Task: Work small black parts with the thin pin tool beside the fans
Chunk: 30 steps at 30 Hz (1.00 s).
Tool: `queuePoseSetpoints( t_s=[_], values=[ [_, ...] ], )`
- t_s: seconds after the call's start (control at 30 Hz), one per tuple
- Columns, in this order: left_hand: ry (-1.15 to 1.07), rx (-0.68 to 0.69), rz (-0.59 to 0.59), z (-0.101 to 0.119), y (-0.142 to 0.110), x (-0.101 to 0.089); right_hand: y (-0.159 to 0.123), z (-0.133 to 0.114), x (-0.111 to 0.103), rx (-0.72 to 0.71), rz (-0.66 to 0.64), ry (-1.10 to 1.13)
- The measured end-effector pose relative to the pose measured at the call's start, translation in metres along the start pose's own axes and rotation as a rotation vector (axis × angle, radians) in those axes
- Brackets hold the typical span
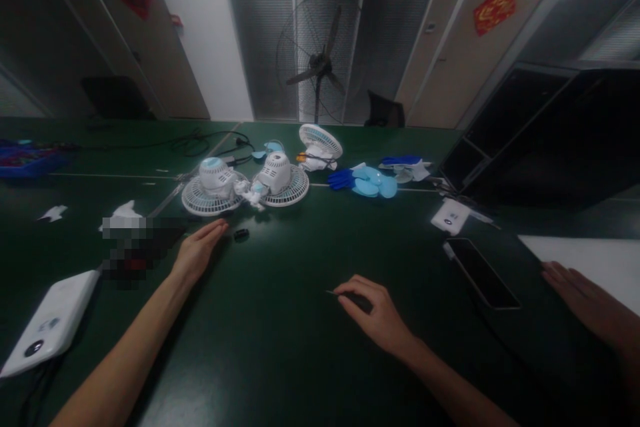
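My left hand (pixel 197 252) rests on the green table with its fingers stretched out together, just left of a small black part (pixel 241 235). Nothing shows in that hand. Over the middle of the table, my right hand (pixel 367 310) pinches a small thin pin-like piece (pixel 330 292) between thumb and forefinger; its exact kind is too small to tell. Beyond the left hand stand two white fan heads with round grilles, the left one (pixel 216 185) and the right one (pixel 280 180). A third white fan (pixel 320 145) lies tilted behind them.
Light-blue fan blades (pixel 373 181) and a blue glove (pixel 341 179) lie at the back. A phone (pixel 483 273) lies on the right near another person's hand (pixel 590 290). White power bank-like devices sit left (pixel 55 320) and right (pixel 450 215). Dark monitors (pixel 545 133) stand at right.
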<state>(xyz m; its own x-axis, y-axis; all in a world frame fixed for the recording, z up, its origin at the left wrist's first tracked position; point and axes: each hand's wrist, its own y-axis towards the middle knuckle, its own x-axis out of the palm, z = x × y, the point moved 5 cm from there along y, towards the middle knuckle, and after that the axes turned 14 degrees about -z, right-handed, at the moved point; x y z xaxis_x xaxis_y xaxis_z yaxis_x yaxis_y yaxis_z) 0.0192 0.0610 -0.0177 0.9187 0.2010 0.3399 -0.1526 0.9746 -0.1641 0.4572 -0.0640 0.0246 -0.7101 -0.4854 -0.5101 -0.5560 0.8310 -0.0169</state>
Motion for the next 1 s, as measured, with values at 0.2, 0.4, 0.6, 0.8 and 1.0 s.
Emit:
queuePoseSetpoints(
  t_s=[0.2,0.4,0.6,0.8,1.0],
  values=[
    [0.062,0.015,0.023,0.000,-0.003,0.003,0.001,0.002,0.000,-0.016,0.022,-0.030],
    [0.192,0.125,0.003,0.001,-0.004,0.005,0.001,0.005,0.001,-0.005,0.019,-0.025],
    [0.580,0.251,-0.116,0.003,-0.010,0.021,0.001,0.003,0.001,0.016,-0.002,-0.029],
    [0.717,0.236,-0.183,-0.002,-0.006,0.026,0.002,-0.001,-0.001,0.028,-0.006,-0.018],
    [0.726,0.236,-0.162,-0.001,-0.005,0.028,0.003,-0.001,0.000,0.011,-0.004,-0.024]
  ],
)
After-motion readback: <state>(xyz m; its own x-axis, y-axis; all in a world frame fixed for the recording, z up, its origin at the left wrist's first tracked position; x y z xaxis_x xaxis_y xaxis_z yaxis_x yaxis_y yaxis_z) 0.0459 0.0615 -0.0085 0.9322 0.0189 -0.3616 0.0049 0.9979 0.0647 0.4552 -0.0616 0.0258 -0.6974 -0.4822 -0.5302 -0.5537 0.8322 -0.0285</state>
